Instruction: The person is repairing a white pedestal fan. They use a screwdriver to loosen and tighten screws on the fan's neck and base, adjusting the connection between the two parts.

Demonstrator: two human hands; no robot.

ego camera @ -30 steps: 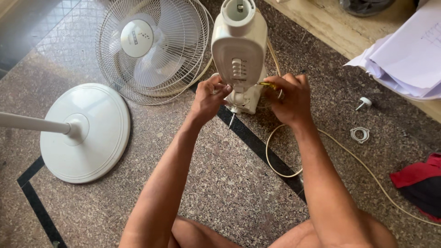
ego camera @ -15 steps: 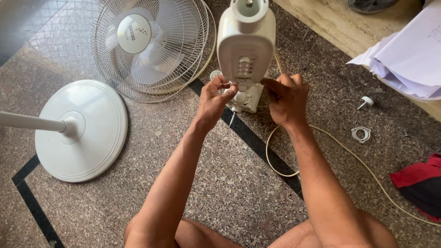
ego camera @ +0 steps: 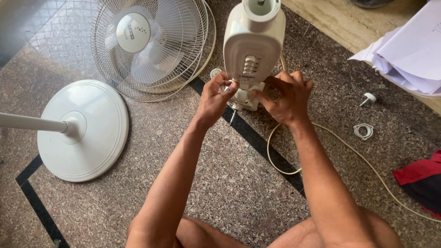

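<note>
1. A white fan motor body [ego camera: 254, 43] stands up on the speckled stone floor [ego camera: 220, 183]. It is the big thing in the middle, and both hands are at its bottom end.
2. The left hand [ego camera: 215, 98] is at the lower left of the motor body. Its fingers [ego camera: 228, 87] are curled in close and pinch a small white part there.
3. The right hand [ego camera: 287, 98] is at the lower right of the motor body. Its fingers are bent and narrow, and they press on the same low part. I cannot tell just what they grip, because the hand hides it.
4. A thin metal pin [ego camera: 233, 117] pokes down under the motor body, between the two hands.
5. A cream cord [ego camera: 349, 156] runs from behind the motor body, loops on the floor and goes off to the right.
6. The round wire fan cage [ego camera: 147, 46] with its blades lies flat to the left of the motor body.
7. The round white stand base [ego camera: 87, 131] with its pole lies farther left and lower.
8. A small white knob [ego camera: 368, 98] and a white ring [ego camera: 363, 131] lie to the right of the motor body.
9. A stack of papers [ego camera: 409, 50] sits on a step at the far right, and a red cloth [ego camera: 420, 177] lies below it.
</note>
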